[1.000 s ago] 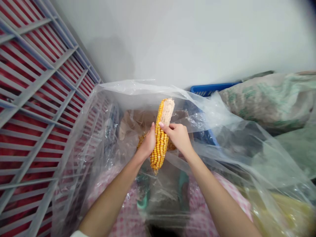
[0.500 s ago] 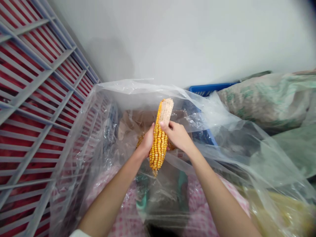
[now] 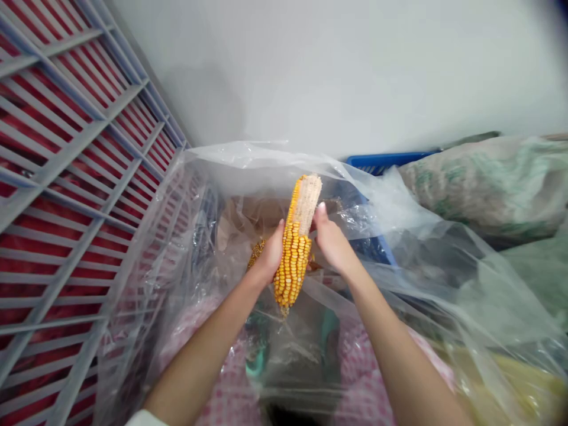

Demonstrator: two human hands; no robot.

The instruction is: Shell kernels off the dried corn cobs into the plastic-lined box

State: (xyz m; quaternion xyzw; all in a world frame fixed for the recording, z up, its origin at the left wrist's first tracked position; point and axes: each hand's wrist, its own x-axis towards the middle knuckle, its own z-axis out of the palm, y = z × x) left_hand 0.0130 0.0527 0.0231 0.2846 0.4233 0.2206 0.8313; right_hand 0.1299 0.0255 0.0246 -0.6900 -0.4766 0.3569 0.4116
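Corncob (image 3: 294,254) btwn hands (image 3: 268,255), bag rim (image 3: 248,152) near

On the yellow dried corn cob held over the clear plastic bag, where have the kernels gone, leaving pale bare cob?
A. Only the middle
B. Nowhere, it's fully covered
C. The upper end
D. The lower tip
C: the upper end of the yellow dried corn cob shows a pale bare stretch beside the person's right hand, while kernels still cover the lower part.

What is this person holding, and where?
An ear of dried corn: the left hand grips it around its kernelled middle, and the right hand holds it higher up, next to the bare, stripped part of the cob.
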